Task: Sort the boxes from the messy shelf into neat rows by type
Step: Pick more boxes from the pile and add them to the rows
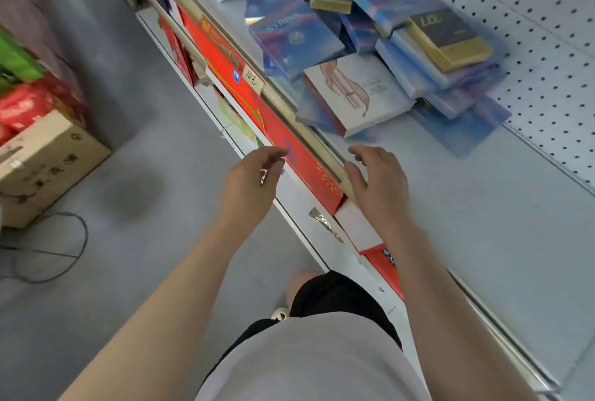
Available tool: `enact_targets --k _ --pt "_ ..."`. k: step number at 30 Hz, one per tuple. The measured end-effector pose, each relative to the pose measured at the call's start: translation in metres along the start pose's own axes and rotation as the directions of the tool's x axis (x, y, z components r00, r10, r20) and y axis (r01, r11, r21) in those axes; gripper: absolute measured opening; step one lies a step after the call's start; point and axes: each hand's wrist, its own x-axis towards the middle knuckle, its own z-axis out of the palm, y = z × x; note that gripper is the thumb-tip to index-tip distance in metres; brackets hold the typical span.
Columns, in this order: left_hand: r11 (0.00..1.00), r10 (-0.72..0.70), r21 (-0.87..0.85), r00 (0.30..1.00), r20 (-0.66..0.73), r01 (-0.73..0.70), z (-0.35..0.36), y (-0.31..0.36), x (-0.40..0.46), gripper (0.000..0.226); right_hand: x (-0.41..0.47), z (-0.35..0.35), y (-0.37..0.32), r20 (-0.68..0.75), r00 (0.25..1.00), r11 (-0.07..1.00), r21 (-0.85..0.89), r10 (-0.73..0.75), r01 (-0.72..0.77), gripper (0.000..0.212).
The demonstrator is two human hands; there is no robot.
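One head cam only, looking steeply down and forward past my chest, tilted; shelf (pixel 434 207) close on my right, floor (pixel 135 175) on my left.

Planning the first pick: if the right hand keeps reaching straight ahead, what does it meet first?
Probably the white box with the pink figure, nearest the right hand in the pile; depth is unclear.
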Motion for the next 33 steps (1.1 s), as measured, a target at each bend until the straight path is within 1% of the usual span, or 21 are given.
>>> enact_targets --k 5,8,12,16,20,24,28,30,33 --pt "0.999 0.028 0.018 1.000 0.009 -0.028 -0.030 -0.020 0.094 0.024 0.082 0.023 -0.031 -0.093 0.996 0.999 0.036 -0.001 0.004 0.024" --pt "0.997 0.059 0.041 0.998 0.003 -0.060 -0.043 -0.031 0.160 0.024 0.145 0.041 -0.045 -0.129 0.992 1.000 0.004 -0.012 0.012 0.026" --pt "0.995 0.068 0.070 0.998 -0.007 -0.067 -0.063 -0.039 0.250 0.024 0.235 0.054 -0.064 -0.131 0.991 0.999 0.036 -0.031 0.036 0.030" --pt "0.991 0.098 0.093 0.994 -0.042 -0.094 -0.085 -0.042 0.326 0.024 0.309 0.058 -0.087 -0.170 0.984 0.998 0.034 -0.046 0.053 0.027" --pt "0.991 0.105 0.088 0.993 -0.055 -0.100 -0.098 -0.054 0.395 0.026 0.368 0.066 -0.101 -0.158 0.987 1.000 -0.016 -0.019 0.016 0.029" --pt "0.977 0.165 0.135 0.986 0.004 -0.164 -0.103 -0.066 0.471 0.032 0.416 0.076 -0.111 -0.198 0.980 0.995 -0.084 0.038 -0.056 0.030" --pt "0.934 0.257 0.238 0.964 0.068 -0.266 -0.109 -0.081 0.550 0.040 0.454 0.087 -0.124 -0.265 0.951 0.974 -0.109 0.162 -0.196 0.031" --pt "0.919 0.252 0.275 0.957 0.147 -0.284 -0.111 -0.088 0.588 0.048 0.471 0.096 -0.135 -0.317 0.923 0.960 -0.099 0.220 -0.262 0.030" --pt "0.873 0.203 0.379 0.935 0.289 -0.307 -0.115 -0.104 0.635 0.061 0.496 0.113 -0.156 -0.317 0.911 0.941 -0.121 0.264 -0.315 0.028"
